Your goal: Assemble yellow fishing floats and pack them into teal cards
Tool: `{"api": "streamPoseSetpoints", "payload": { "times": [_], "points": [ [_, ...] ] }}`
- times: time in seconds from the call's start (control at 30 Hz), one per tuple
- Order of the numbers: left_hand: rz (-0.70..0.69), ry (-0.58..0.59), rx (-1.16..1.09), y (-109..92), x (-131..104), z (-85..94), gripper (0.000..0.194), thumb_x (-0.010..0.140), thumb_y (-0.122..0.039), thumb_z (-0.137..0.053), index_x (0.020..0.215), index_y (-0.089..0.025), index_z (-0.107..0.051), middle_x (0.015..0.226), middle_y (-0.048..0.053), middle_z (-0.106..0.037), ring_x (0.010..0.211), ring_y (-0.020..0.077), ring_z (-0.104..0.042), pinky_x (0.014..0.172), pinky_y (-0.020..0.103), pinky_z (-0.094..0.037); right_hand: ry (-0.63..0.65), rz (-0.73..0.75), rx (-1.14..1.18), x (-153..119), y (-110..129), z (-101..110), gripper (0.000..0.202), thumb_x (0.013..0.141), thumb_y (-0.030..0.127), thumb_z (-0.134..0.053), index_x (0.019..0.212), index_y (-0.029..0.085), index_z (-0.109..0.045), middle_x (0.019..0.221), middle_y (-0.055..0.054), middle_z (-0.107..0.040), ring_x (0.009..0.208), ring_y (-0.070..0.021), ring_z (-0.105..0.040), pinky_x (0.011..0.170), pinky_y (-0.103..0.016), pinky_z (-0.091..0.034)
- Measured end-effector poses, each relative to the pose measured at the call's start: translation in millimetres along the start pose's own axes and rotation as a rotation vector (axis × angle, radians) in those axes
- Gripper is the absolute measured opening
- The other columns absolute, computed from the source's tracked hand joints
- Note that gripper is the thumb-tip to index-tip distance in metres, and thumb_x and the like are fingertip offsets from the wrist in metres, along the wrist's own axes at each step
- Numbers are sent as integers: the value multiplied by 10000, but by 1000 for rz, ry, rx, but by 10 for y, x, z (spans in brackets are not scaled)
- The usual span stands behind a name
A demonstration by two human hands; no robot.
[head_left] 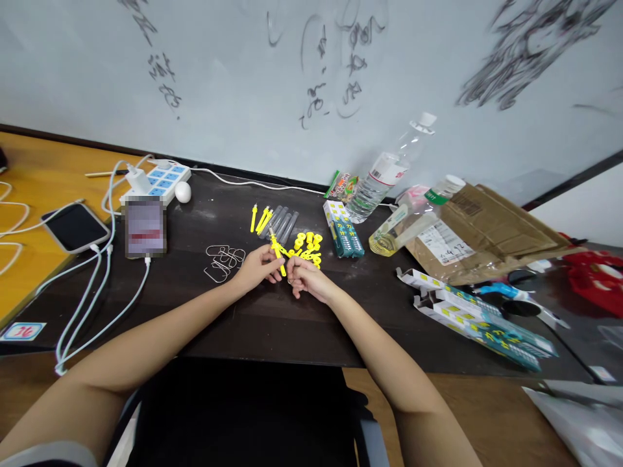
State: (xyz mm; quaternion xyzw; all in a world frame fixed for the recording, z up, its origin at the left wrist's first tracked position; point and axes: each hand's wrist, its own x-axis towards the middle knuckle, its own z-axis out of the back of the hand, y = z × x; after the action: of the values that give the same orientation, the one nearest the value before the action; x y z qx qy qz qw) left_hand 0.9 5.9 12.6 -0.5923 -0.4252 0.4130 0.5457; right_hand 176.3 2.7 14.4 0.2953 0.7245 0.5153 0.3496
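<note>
My left hand (263, 267) is closed on a yellow screwdriver-like piece (278, 254) with a thin metal tip that points up and away. My right hand (302, 277) is beside it, fingers curled, its thumb and forefinger close to the piece; what they pinch is too small to make out. Just beyond my hands lie clear tubes (285, 224) side by side, with slim yellow pieces (263, 218) at their left. Small yellow caps (309, 241) are heaped beyond my right hand. Bent metal clips (224, 261) rest on the dark table (233, 337) left of my left hand.
Upright boxes (343, 228), a water bottle (379, 181), a bottle of yellow liquid (413, 217) and a brown parcel (479, 227) stand or lie at right. Flattened boxes (481, 318) are nearer. Phones (76, 227), cables and a power strip (163, 180) occupy the left.
</note>
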Motion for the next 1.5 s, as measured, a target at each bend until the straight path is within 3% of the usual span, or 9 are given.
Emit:
{"api": "streamPoseSetpoints", "payload": {
  "times": [0.13,0.27,0.57,0.67,0.77,0.9,1.0,1.33,1.5],
  "points": [
    [-23,-19,-10,-11,4,4,281,751,-322,-690,865,-139,-509,672,-7,-625,487,90,-615,429,181,-500,35,-34,-67,-38,34,-45,76,788,250,-511,805,209,-449,495,122,-257,380,-35,-163,288,-120,-270],
    [-31,-1,-6,-12,4,10,300,730,-341,-709,840,-137,-519,613,-19,-608,461,76,-580,424,172,-491,31,48,-183,-20,-16,-62,274,823,452,-564,800,201,-455,495,119,-306,371,-33,-211,276,-123,-272],
    [13,-119,43,10,17,48,374,811,-515,-560,723,-171,-440,579,-36,-517,453,84,-541,417,189,-435,51,53,-20,-40,30,-85,274,814,403,-581,719,203,-419,474,119,-270,372,-38,-195,279,-129,-260],
    [-146,-317,292,10,24,124,364,771,-431,-642,682,-189,-386,552,-66,-434,459,75,-457,472,207,-418,7,50,40,-69,96,-102,282,797,330,-560,647,209,-354,468,114,-254,362,-38,-181,266,-132,-230],
    [-448,-413,653,-41,-14,158,191,770,-283,-651,835,-183,-503,822,15,-569,771,152,-548,734,301,-472,-13,25,41,-75,113,-96,265,759,274,-544,620,213,-327,457,114,-247,357,-36,-157,260,-131,-199],
    [-738,-39,898,-105,-111,78,297,818,-63,-444,1047,-201,-573,1085,76,-601,1061,210,-518,976,409,-373,47,-9,-5,-62,69,-73,236,751,258,-517,606,209,-338,457,108,-251,367,-40,-170,268,-133,-210],
    [-722,160,890,-117,-168,1,328,835,-66,-394,1090,-193,-557,1054,83,-608,1026,206,-542,931,378,-409,50,-27,-53,-52,36,-70,239,738,248,-514,582,207,-337,452,104,-257,372,-40,-182,272,-139,-224],
    [-527,147,949,-79,-125,22,163,914,-208,-368,964,-180,-521,941,84,-606,905,223,-572,818,369,-430,-8,-106,63,-37,70,-70,281,802,407,-515,667,213,-363,470,114,-202,380,-45,-124,276,-133,-202],
    [-455,53,901,-91,-124,41,120,912,-227,-393,910,-190,-508,917,66,-594,848,201,-569,759,334,-435,-61,-61,173,-81,160,-52,244,732,372,-565,790,237,-370,567,101,-285,417,-56,-212,288,-162,-361]
  ]
}}
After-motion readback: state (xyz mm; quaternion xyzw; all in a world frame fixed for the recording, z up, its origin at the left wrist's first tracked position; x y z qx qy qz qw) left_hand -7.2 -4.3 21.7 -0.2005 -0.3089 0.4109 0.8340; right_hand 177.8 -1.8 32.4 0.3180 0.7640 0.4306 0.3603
